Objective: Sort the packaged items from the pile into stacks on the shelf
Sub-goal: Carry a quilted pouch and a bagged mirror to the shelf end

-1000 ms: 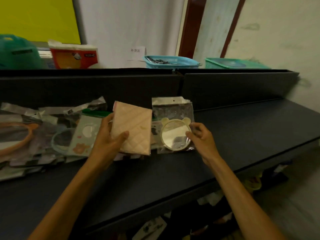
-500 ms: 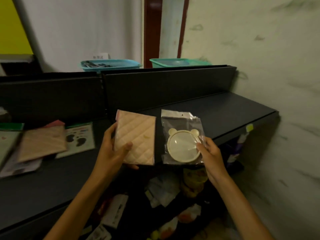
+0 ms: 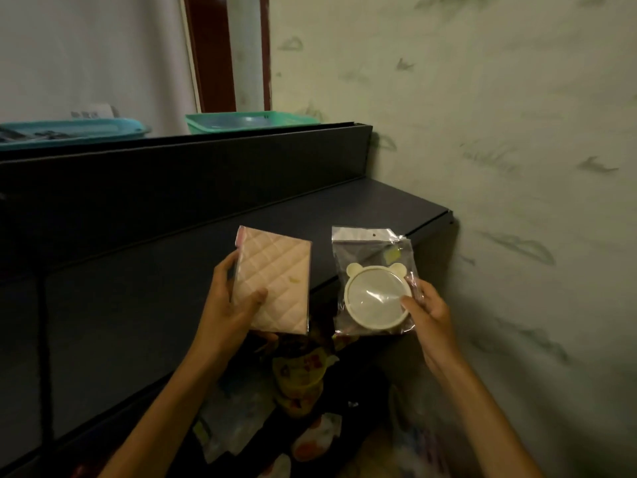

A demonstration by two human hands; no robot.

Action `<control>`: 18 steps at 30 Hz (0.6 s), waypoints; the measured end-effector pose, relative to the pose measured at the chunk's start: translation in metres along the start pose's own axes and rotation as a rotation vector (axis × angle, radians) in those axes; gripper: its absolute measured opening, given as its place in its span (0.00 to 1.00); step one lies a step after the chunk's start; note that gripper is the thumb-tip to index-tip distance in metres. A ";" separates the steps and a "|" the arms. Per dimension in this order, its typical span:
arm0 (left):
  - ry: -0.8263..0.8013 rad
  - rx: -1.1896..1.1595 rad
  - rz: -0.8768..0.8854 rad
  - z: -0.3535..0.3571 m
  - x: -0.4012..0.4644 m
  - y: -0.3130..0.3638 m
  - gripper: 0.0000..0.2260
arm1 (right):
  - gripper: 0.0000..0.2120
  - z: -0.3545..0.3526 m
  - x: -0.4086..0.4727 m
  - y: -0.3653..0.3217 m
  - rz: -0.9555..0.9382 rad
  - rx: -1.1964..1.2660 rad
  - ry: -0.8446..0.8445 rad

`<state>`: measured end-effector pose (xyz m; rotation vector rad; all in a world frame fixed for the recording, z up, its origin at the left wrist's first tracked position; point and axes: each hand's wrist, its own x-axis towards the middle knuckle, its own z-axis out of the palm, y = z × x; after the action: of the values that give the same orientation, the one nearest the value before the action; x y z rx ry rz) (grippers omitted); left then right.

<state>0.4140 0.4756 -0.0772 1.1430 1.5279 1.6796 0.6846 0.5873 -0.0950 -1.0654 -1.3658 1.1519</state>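
Below the front edge of the shelf [image 3: 144,305], on a lower level, some colourful packets [image 3: 300,377] are seen, blurred and dim, so their kind cannot be told. Above them two forearms reach forward and two packaged items are held side by side over the front edge of the shelf, apart from each other. The quilted pink package [image 3: 275,284] is gripped by the left hand [image 3: 227,305]: the thumb is laid across its front face near the lower left corner, and the fingers are curled round its left edge and behind it. This package is held nearly upright, a little tilted. The bear-eared round mirror [image 3: 374,298], sealed in a clear plastic bag with a hanging hole at the top, is pinched at its right side by the right hand [image 3: 427,312], the thumb on the front of the bag and the fingers behind it. Farther back, the dark shelf runs to the right until the stained wall [image 3: 499,132], and it is closed behind by a dark back panel [image 3: 193,174]. Beyond this panel a blue basket [image 3: 72,131] and a green basket [image 3: 248,120] are placed, and a dark red door frame [image 3: 213,53] is seen behind them.
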 end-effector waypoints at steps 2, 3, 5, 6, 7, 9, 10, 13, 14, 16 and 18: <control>-0.012 -0.017 0.003 0.020 0.019 -0.005 0.29 | 0.14 -0.011 0.024 0.007 0.001 -0.002 0.020; -0.017 -0.024 -0.010 0.030 0.029 -0.007 0.29 | 0.15 -0.016 0.036 0.011 0.005 -0.003 0.023; -0.012 -0.039 -0.038 0.046 0.052 -0.011 0.29 | 0.16 -0.023 0.063 0.017 0.016 -0.006 0.014; -0.001 -0.044 -0.037 0.054 0.064 -0.013 0.30 | 0.16 -0.025 0.079 0.018 0.015 -0.011 0.004; 0.010 -0.048 -0.034 0.062 0.078 -0.013 0.30 | 0.16 -0.027 0.097 0.018 0.009 -0.017 -0.007; 0.027 -0.059 -0.043 0.075 0.105 -0.013 0.29 | 0.16 -0.026 0.135 0.015 -0.003 -0.034 -0.016; 0.035 -0.075 -0.054 0.082 0.118 -0.011 0.29 | 0.15 -0.025 0.154 0.012 -0.007 -0.042 -0.022; 0.055 -0.088 -0.050 0.101 0.154 -0.008 0.29 | 0.16 -0.020 0.205 0.009 -0.018 -0.051 -0.060; 0.060 -0.075 -0.038 0.107 0.165 -0.008 0.29 | 0.16 -0.019 0.220 0.011 -0.013 -0.055 -0.074; 0.070 -0.060 -0.029 0.117 0.181 -0.008 0.29 | 0.17 -0.020 0.248 0.015 0.010 -0.073 -0.107; 0.078 -0.045 -0.013 0.125 0.196 -0.006 0.29 | 0.17 -0.022 0.277 0.017 0.023 -0.105 -0.144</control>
<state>0.4342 0.7057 -0.0468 1.0541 1.5336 1.7596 0.6801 0.8642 -0.0696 -1.0924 -1.5445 1.2043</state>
